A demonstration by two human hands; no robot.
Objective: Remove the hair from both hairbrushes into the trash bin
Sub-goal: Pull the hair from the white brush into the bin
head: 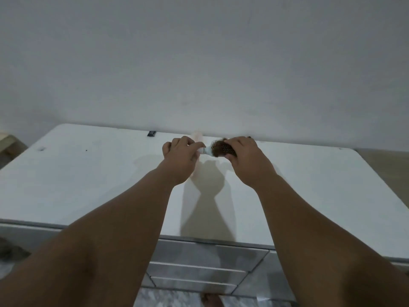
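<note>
I hold a hairbrush (221,150) above the white table (88,185), near its far edge. Its head is dark with dotted bristles and a clump of brown hair (215,145) on it. My left hand (180,152) is closed around the brush's white handle. My right hand (245,156) covers the right side of the brush head, fingers curled over it. A pale pink object (197,136), possibly the second hairbrush, lies on the table behind my left hand, mostly hidden. No trash bin is in view.
A small black object (151,133) sits at the table's far edge by the grey wall. Grey tiled floor (199,273) shows below the table's near edge. A beige item (6,140) stands at the far left.
</note>
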